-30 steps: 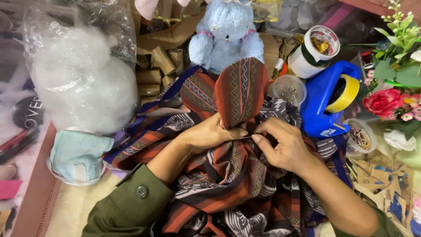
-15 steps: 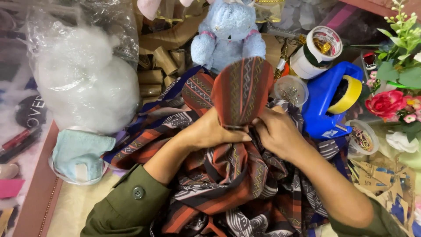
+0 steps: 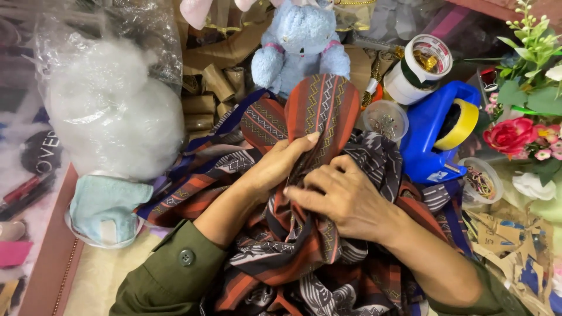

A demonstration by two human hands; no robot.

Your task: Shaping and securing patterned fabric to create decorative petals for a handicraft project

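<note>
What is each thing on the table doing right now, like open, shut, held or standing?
Red-brown striped woven cloth: bunched, rounded end upright, gripped.
Left hand: shut on cloth.
Right hand: pinching cloth folds.
Clear plastic bag of white stuffing: full.
Blue plush toy: sitting upright.
Blue tape dispenser: loaded with yellow roll.
Small clear round tub: holding small bits.

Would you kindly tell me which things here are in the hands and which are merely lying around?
In hand: left hand and right hand gripping the striped woven cloth.

Lying about: blue plush toy, bag of white stuffing, blue tape dispenser, face mask, artificial flowers.
</note>
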